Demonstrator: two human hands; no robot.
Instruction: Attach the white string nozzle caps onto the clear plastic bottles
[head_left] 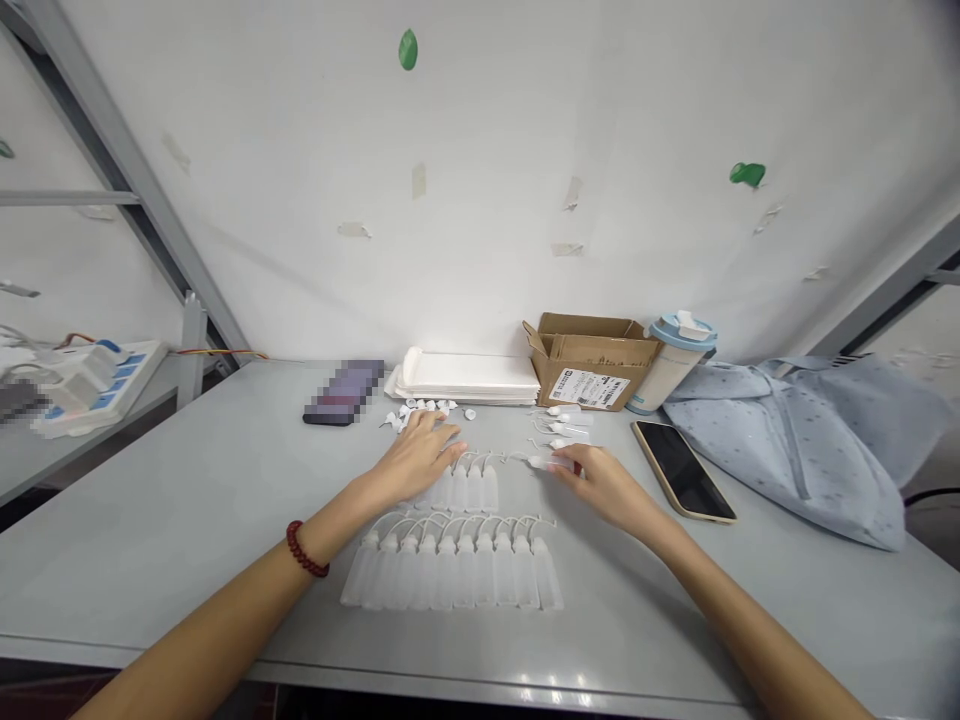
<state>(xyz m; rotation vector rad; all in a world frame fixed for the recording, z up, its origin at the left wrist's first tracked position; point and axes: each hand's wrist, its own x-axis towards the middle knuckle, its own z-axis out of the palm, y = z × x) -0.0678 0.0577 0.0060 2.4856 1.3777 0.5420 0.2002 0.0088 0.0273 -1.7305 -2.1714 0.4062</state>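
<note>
Ten soft bottles [446, 580] lie side by side in the near row, probably so each is easy to reach; behind, we count about four back-row bottles [478, 490], others perhaps hidden by the left hand [412, 458], fingers spread beside white caps [411, 406] too jumbled to count. To the right, we see the right hand [606, 485] pinching one small bottle [539, 463] nearest three matching ones [576, 432], seemingly for alignment.
</note>
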